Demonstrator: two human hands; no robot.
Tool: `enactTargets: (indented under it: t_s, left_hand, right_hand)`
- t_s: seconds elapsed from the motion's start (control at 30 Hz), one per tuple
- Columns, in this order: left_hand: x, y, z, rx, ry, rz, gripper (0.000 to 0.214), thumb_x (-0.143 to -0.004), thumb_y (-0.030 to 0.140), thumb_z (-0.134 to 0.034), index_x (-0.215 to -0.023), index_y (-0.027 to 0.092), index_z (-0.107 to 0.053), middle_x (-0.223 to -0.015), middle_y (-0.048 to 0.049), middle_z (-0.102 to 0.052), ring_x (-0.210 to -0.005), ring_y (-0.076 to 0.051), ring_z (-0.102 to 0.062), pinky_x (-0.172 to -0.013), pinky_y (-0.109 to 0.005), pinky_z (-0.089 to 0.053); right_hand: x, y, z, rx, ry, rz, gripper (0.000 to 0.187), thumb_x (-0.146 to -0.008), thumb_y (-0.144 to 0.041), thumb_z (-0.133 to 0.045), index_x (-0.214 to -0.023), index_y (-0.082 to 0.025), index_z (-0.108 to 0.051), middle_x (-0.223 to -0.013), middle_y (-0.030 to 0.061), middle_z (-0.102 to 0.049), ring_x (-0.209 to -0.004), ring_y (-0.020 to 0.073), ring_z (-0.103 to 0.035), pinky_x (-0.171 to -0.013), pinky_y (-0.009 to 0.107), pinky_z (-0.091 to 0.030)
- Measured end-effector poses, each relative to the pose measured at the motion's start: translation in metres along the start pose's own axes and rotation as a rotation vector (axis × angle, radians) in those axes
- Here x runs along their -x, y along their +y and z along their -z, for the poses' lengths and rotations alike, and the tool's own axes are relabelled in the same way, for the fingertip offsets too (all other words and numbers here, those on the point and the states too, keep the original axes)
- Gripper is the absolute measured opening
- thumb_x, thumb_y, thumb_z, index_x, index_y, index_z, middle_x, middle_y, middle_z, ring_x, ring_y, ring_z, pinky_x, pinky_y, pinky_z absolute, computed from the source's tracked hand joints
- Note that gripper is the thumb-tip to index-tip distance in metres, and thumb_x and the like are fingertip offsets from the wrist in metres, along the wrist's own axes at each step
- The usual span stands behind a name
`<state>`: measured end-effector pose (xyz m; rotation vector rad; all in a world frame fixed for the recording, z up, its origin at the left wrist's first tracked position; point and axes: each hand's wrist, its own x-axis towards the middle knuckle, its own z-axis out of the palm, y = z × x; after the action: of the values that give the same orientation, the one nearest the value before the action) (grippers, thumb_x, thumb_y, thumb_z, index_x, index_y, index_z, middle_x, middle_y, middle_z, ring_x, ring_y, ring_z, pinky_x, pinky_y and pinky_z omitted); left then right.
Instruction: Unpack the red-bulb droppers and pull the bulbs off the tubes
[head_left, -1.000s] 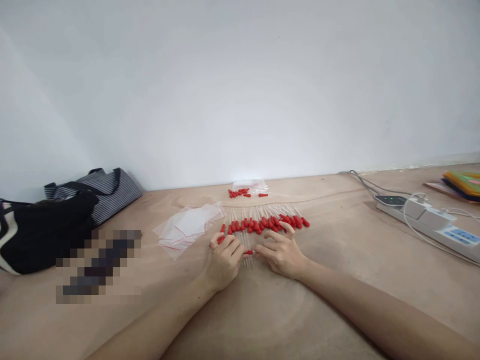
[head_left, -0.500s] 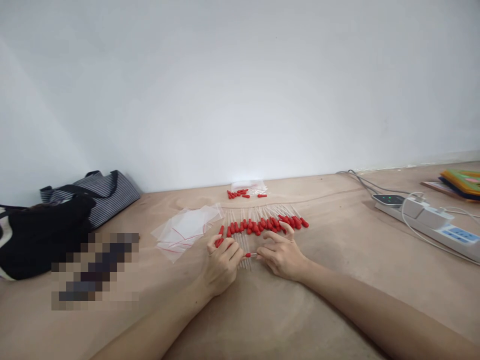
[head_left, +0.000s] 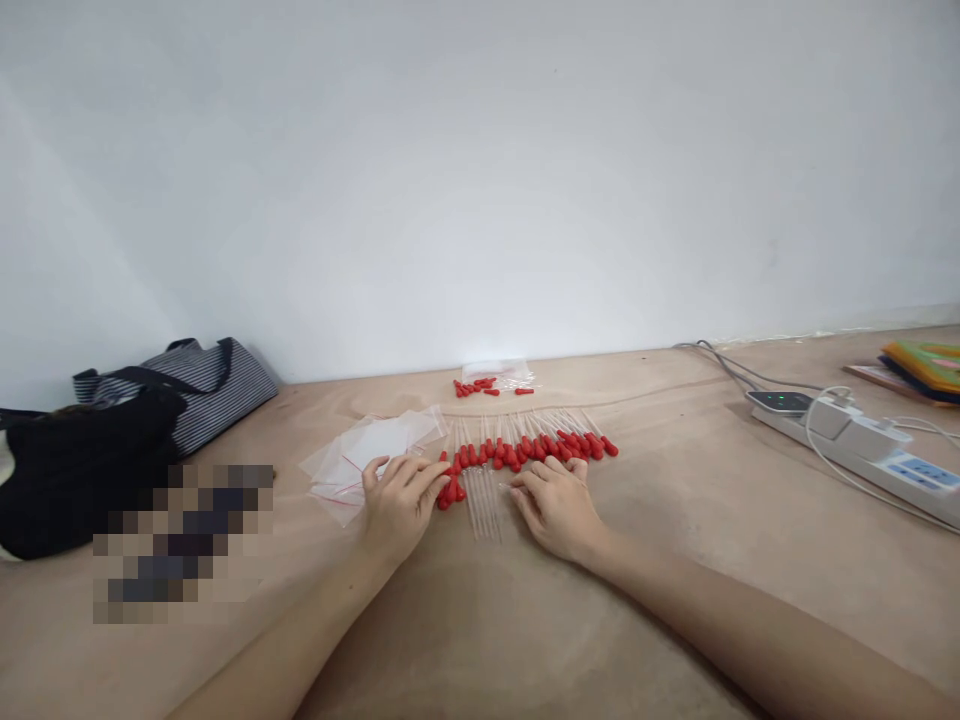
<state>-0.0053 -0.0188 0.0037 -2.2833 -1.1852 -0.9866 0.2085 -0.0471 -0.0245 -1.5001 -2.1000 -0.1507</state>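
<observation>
My left hand [head_left: 397, 500] is at the left end of the red bulbs, its fingertips closed on a red rubber bulb [head_left: 444, 468]. Several loose red bulbs [head_left: 452, 494] lie right beside its fingers. My right hand [head_left: 561, 508] is curled in a pinch; a faint thin clear tube seems to poke out at its fingertips, mostly hidden. Between the hands lie several bare clear tubes [head_left: 486, 510], side by side. Behind them spreads a row of droppers [head_left: 544, 447], red bulbs toward me and clear stems toward the wall.
Clear zip bags [head_left: 367, 450] with red edges lie left of the row. Near the wall is another bag [head_left: 495, 370] with more red bulbs and clear tubes. A power strip [head_left: 892, 460] with cables sits at right; a striped bag [head_left: 225, 390] and black bag [head_left: 90, 470] at left.
My hands have parted from the red-bulbed dropper stretched between them. My left hand has moved left to the loose bulbs, uncovering several; my right hand has stayed nearly in place.
</observation>
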Motion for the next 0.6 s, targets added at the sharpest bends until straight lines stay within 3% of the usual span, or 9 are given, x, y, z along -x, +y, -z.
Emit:
enactTargets:
  t_s: [0.17,0.3,0.5,0.6]
  left_hand:
    - [-0.002,-0.021,0.001,-0.040,-0.120,0.327,0.019,-0.078,0.036,-0.048,-0.088,0.023,-0.058,-0.073,0.0014,-0.066,-0.072,-0.018,-0.060,-0.078,-0.037,-0.031]
    - [-0.002,-0.030,-0.002,0.062,-0.272,0.588,0.022,-0.075,0.043,-0.047,-0.079,0.021,-0.051,-0.066,0.0042,-0.063,-0.058,-0.013,-0.058,-0.064,-0.027,-0.038]
    - [0.000,-0.030,-0.008,0.132,-0.440,0.598,0.025,-0.077,0.044,-0.043,-0.076,0.021,-0.053,-0.070,0.0025,-0.065,-0.068,-0.015,-0.060,-0.066,-0.026,-0.039]
    - [0.001,-0.029,-0.005,0.056,-0.419,0.532,0.027,-0.080,0.041,-0.039,-0.080,0.021,-0.057,-0.080,-0.0007,-0.067,-0.081,-0.019,-0.059,-0.071,-0.031,-0.037]
  right_hand:
    - [-0.007,-0.013,-0.007,-0.008,-0.115,-0.143,0.019,-0.083,-0.019,-0.039,-0.085,-0.020,-0.058,-0.080,0.0038,-0.065,-0.079,0.0162,-0.051,-0.066,0.031,-0.017]
    - [-0.016,-0.019,-0.016,0.054,-0.092,-0.225,0.014,-0.080,-0.018,-0.043,-0.084,-0.018,-0.056,-0.073,0.0045,-0.065,-0.074,0.0172,-0.055,-0.065,0.031,-0.017]
    - [-0.022,-0.022,-0.022,0.005,0.031,-0.260,0.016,-0.081,-0.015,-0.041,-0.083,-0.017,-0.057,-0.059,0.0015,-0.063,-0.055,0.0132,-0.054,-0.065,0.031,-0.018]
    - [-0.014,-0.009,-0.012,-0.135,0.020,-0.142,0.016,-0.083,-0.020,-0.042,-0.084,-0.020,-0.057,-0.066,-0.0016,-0.065,-0.063,0.0117,-0.055,-0.066,0.029,-0.020]
